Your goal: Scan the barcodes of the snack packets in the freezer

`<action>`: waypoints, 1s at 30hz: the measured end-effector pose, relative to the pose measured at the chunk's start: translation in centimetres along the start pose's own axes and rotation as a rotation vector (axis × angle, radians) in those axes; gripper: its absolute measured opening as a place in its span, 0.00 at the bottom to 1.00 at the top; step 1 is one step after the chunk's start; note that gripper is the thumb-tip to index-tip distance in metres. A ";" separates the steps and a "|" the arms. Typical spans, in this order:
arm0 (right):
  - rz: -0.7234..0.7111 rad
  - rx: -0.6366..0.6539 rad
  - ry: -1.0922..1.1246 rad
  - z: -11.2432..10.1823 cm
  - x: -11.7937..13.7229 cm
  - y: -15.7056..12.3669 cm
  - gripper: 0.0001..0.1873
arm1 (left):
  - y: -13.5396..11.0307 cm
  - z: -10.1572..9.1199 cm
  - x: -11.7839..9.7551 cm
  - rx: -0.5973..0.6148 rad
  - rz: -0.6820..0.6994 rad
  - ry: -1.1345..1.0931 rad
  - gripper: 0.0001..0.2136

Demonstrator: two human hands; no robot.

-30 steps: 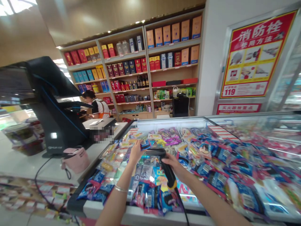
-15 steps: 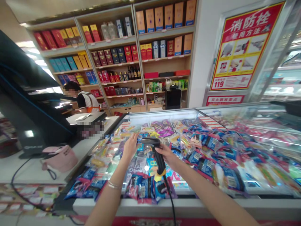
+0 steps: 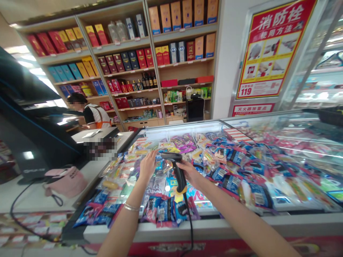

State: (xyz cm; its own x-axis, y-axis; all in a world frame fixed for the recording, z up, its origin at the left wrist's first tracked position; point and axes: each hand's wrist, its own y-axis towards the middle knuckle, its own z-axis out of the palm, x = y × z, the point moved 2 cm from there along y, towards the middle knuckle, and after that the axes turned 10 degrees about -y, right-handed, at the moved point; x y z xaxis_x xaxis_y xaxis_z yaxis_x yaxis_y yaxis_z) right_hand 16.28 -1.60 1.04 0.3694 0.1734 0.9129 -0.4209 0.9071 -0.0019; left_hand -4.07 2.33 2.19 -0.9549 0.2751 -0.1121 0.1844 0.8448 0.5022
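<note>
My right hand [image 3: 190, 173] is wrapped round the handle of a black barcode scanner [image 3: 174, 169] with a yellow base and a black cable running down. The scanner's head points left over a chest freezer [image 3: 150, 232] full of colourful wrapped ice-cream packets [image 3: 230, 167]. My left hand [image 3: 148, 165], a thin bracelet on its wrist, reaches over the packets just left of the scanner head; its fingers curl on a small blue packet [image 3: 160, 165] there.
A black checkout terminal [image 3: 26, 117] stands on a white counter at the left, with a pink cap [image 3: 64, 180] and a cable. Another person in an orange vest [image 3: 92, 114] is behind it. Wooden shelves of boxed goods [image 3: 150, 57] fill the back wall; a red poster [image 3: 270, 50] hangs at the right.
The view has swung slightly right and down. Both hands stay together over the packets, the scanner held a little more upright than before.
</note>
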 end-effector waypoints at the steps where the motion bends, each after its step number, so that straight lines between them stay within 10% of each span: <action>1: -0.008 0.003 -0.006 0.0 0.0 0.0 0.21 | 0.0 0.0 0.1 0.001 -0.006 0.002 0.26; 12: -0.219 -0.040 0.046 -0.9 6.9 -2.0 0.15 | 0.4 -2.3 -1.6 -0.086 -0.092 -0.009 0.20; 21: -0.329 -0.361 0.085 -10.0 14.0 -12.4 0.07 | 3.5 -5.8 -15.3 -0.190 -0.059 -0.137 0.22; 30: -0.311 -0.680 0.165 -18.7 10.2 -18.6 0.10 | 4.4 -0.3 -26.0 -0.027 0.049 -0.259 0.26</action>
State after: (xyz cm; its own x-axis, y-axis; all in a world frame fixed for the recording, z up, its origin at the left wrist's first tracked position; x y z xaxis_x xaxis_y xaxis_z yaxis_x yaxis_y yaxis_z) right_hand 43.35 -9.52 2.76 0.5287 -0.1218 0.8401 0.3050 0.9508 -0.0541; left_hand 21.45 -1.23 7.63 -0.8529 0.4265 -0.3012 0.2191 0.8160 0.5349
